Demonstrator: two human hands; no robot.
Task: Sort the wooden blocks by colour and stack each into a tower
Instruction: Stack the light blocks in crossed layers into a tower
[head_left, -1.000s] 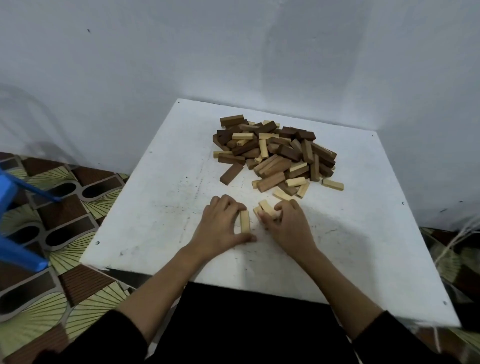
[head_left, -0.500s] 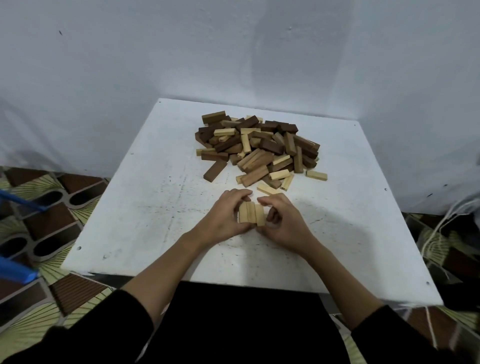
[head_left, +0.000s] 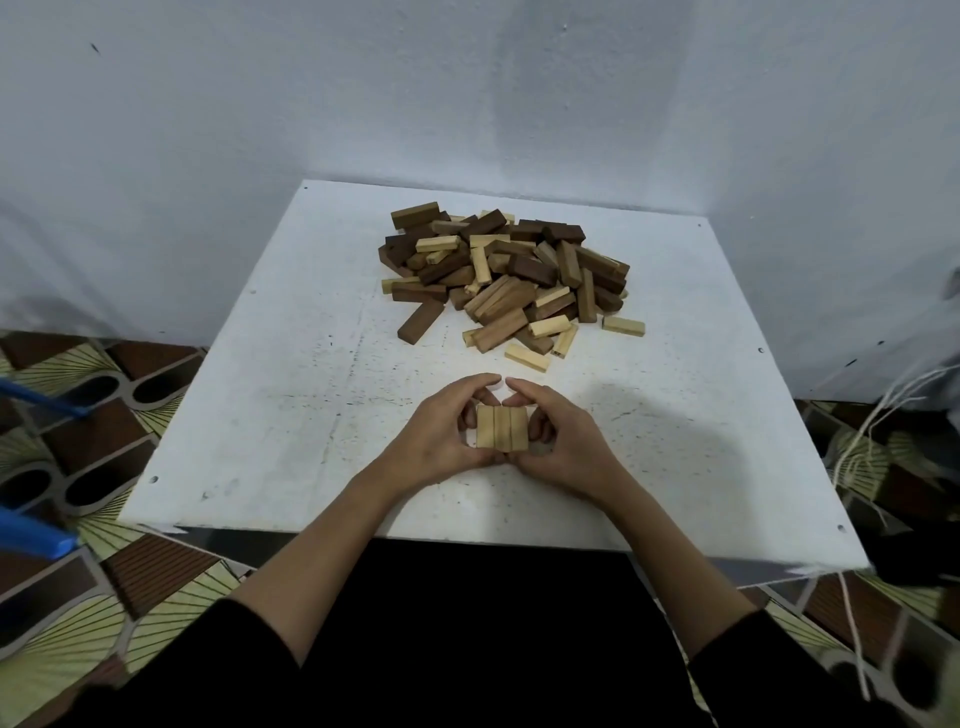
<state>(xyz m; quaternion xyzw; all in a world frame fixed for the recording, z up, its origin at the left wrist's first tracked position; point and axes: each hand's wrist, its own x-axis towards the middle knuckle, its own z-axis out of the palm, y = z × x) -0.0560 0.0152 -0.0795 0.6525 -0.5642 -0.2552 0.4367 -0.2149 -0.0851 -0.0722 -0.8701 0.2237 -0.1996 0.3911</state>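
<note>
Three light wooden blocks (head_left: 502, 427) lie side by side as one flat row on the white table (head_left: 291, 395), near its front middle. My left hand (head_left: 441, 436) cups the row from the left, thumb at the near end and fingers curled over the far end. My right hand (head_left: 558, 441) cups it the same way from the right. The fingertips of both hands nearly meet beyond the row. Further back sits a mixed pile of blocks (head_left: 511, 278) in dark brown, mid brown and light wood.
A dark block (head_left: 421, 322) and a few light blocks (head_left: 623, 326) lie loose at the pile's front edge. White walls close in behind and to the right. Blue plastic furniture (head_left: 36, 538) stands on the patterned floor at left, and white cords (head_left: 857, 441) hang at right.
The light blocks lay apart under my hands a second ago. Both hands have pushed them together into a tight, squared row of three.
</note>
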